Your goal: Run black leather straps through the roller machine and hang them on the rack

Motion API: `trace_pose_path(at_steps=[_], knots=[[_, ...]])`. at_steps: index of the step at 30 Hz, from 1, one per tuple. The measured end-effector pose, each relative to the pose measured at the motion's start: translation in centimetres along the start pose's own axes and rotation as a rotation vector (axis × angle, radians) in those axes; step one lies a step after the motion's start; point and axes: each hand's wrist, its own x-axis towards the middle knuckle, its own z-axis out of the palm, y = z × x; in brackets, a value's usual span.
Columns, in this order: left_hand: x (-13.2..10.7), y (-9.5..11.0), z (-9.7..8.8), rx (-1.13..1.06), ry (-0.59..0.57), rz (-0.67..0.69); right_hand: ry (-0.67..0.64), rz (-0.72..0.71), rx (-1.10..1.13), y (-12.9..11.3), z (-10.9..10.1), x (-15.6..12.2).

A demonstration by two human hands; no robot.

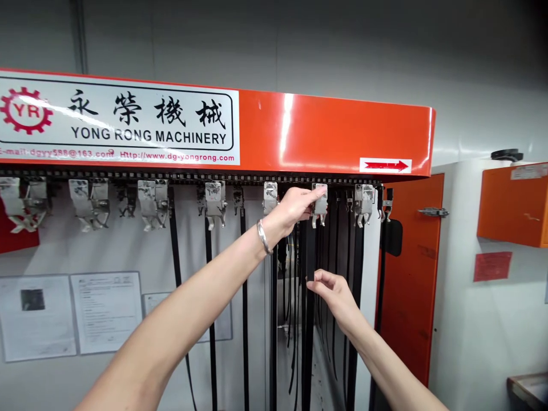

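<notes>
**Your left hand (295, 208) on a clip (320, 212), your right hand (336, 297) beside a strap (309, 274)**

Your left hand is flat, fingers straight and pressed together, their tips against the clip's metal plate. Your right hand's thumb and forefinger curve toward each other in a loose pinch right at the strap's edge; you cannot tell whether they grip it. That strap hangs down in a dense bunch of other black straps (355, 297) below the chain (171, 178), under the orange housing (334, 137). As things stand, straps hang from most clips across the middle and right of the chain, while the far-left clips (89, 200) show none. Printed sheets (106, 311) sit on the panel behind, and an orange door (409, 297) stands to the right.
</notes>
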Motion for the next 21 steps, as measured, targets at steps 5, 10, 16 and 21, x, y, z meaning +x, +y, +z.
trace_pose_path(at_steps=[5, 10, 16, 21], knots=[[-2.4, -3.4, 0.2, 0.147, 0.192, 0.015, 0.038, -0.011, -0.025, 0.0, 0.3, -0.1], [-2.4, -5.5, 0.1, 0.291, 0.225, 0.092, 0.082, 0.037, -0.088, -0.7, 0.3, -0.7], [-7.2, -6.6, 0.9, 0.147, 0.252, 0.209, 0.212, 0.041, -0.245, 0.7, -0.1, -9.3], [-18.3, -13.6, 4.5, 0.078, 0.203, 0.277, 0.691, 0.259, -0.604, 4.4, -4.2, -26.8]])
